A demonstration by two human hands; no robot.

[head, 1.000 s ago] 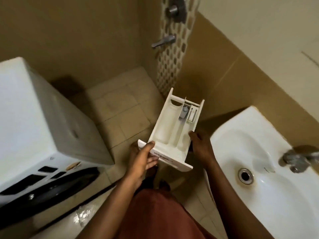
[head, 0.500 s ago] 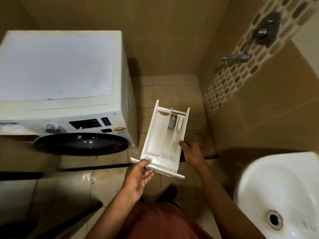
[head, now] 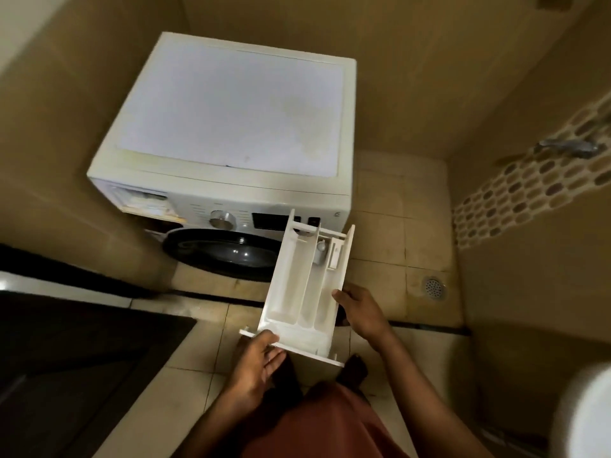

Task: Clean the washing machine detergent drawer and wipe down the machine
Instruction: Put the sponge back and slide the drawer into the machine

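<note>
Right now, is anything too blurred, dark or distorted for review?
Head view: dim, warm light; wide-angle lens bows the washing machine and walls; detergent drawer reads sharp; a white shape at the lower right edge is smeared by blur; the lower left is near black.

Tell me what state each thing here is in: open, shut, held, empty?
drawer, out of the machine, held in both hands, compartments look empty
washing machine, drawer missing from its front
slot, open
door, looks shut
left hand, grips the drawer's front panel
right hand, grips the drawer's right side
</note>
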